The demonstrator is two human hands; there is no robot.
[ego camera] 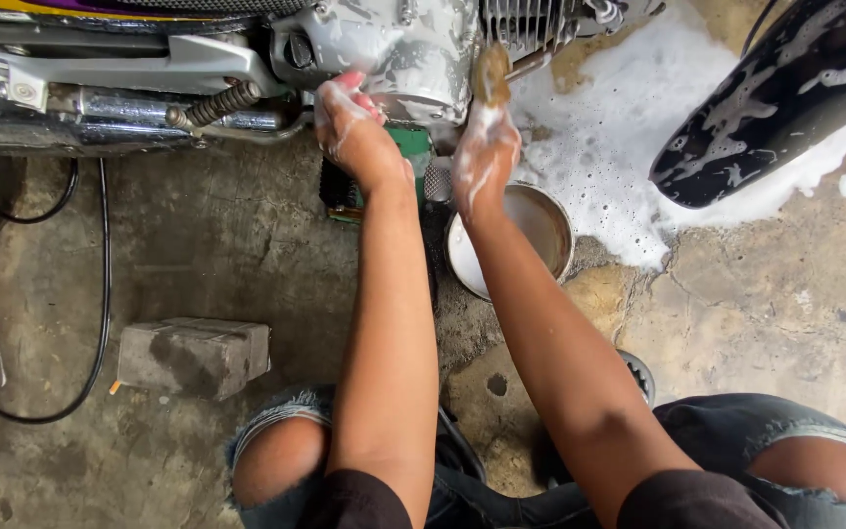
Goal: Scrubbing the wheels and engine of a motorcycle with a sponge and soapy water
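A soapy motorcycle engine case fills the top middle of the head view. My left hand, covered in suds, presses its fingers against the lower left of the case. My right hand grips a brownish sponge and holds it against the case's right edge, below the cooling fins. Both forearms reach forward from my knees in torn jeans.
A round metal bowl of cloudy water sits under my right wrist. White foam spreads over the wet concrete. A soapy black tyre is at the upper right. A concrete block and a black cable lie at the left.
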